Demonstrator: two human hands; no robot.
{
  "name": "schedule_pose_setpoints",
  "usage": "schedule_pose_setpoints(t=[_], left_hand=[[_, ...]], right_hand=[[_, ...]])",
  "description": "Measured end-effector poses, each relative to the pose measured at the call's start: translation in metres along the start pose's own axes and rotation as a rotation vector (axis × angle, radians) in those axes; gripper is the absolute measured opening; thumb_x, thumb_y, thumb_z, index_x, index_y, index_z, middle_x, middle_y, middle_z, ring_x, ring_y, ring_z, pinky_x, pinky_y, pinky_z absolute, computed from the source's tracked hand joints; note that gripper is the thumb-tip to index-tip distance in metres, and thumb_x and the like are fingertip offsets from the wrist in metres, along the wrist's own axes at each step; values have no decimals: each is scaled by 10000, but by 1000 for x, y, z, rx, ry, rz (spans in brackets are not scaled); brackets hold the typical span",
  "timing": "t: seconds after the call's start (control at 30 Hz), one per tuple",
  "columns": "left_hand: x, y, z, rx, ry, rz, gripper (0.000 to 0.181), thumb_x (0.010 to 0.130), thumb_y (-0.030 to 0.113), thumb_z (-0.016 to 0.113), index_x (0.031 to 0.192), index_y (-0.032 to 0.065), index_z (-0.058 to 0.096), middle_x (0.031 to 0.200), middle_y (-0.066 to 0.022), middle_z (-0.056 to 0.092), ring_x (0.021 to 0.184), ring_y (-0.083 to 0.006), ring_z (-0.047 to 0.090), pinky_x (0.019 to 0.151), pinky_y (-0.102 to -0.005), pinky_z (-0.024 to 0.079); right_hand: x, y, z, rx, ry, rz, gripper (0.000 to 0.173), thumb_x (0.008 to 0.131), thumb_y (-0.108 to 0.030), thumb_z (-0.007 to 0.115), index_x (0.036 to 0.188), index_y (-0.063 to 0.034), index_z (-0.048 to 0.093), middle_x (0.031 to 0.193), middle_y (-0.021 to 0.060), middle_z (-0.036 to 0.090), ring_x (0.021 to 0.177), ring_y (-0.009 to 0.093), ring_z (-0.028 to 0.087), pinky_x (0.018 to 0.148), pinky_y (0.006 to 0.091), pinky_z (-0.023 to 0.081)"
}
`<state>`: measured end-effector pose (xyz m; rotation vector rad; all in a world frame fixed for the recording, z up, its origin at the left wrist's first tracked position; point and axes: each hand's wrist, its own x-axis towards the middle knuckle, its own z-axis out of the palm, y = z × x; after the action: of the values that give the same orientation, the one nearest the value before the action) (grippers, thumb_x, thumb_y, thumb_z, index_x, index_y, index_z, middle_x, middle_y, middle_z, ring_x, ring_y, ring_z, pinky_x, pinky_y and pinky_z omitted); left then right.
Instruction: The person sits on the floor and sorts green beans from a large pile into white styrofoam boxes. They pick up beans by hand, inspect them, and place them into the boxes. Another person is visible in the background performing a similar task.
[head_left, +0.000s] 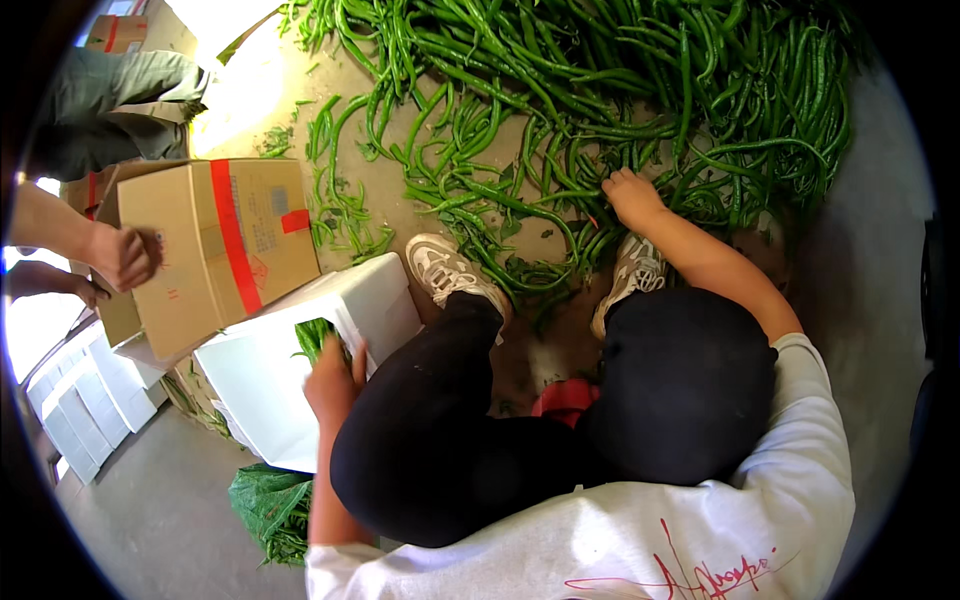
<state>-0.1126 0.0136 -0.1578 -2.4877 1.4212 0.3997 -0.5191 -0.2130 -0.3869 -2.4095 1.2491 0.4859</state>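
Long green chili peppers (540, 67) lie in a large heap on the floor, with looser ones strewn around my shoes. My right hand (632, 196) rests among the loose peppers at the heap's near edge, its fingers bent down on them; whether it grips any cannot be told. On the other side, my left hand (335, 379) is at the open top of a white foam box (379, 300) lying beside my left leg. A bunch of green peppers (313, 337) shows at its fingers, held over the box's opening.
A cardboard box with red tape (262, 225) stands beyond the foam box. Another person's hands (124, 255) are at its far side. White foam boxes (94, 405) stand farther left. A green mesh bag (266, 499) of peppers lies near my left elbow. Something red (564, 401) is beneath me.
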Motion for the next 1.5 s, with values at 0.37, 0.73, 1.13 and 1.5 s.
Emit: schedule_pose_setpoints(t=[0.37, 0.73, 1.13, 1.5], left_hand=[[178, 181, 160, 150, -89, 1287, 202, 800, 150, 551, 992, 88, 562, 954, -91, 546, 952, -262, 538, 768, -374, 457], [173, 130, 117, -330, -92, 726, 319, 703, 63, 659, 998, 89, 541, 958, -129, 532, 845, -349, 594, 697, -427, 512], [188, 155, 145, -621, -493, 769, 233, 821, 269, 696, 826, 38, 663, 671, -102, 621, 640, -234, 571, 629, -352, 457], [161, 222, 67, -1443, -991, 394, 422, 992, 249, 436, 1276, -62, 463, 1124, -184, 606, 959, -240, 634, 870, -331, 492]], right_hand=[[14, -32, -97, 777, 227, 157, 237, 855, -160, 650, 1026, 0, 614, 898, 184, 647, 818, 363, 622, 732, 407, 486], [23, -27, -30, 602, -195, 88, 234, 752, -98, 686, 979, -44, 675, 889, 191, 650, 877, 359, 622, 767, 460, 493], [-37, 24, -81, 154, -159, -59, 305, 637, -163, 781, 928, -93, 718, 880, 131, 651, 887, 321, 615, 783, 408, 502], [33, -61, -121, 1925, -108, 125, 338, 1001, -340, 424, 1111, -52, 563, 1037, 67, 619, 936, 166, 585, 879, 325, 460]])
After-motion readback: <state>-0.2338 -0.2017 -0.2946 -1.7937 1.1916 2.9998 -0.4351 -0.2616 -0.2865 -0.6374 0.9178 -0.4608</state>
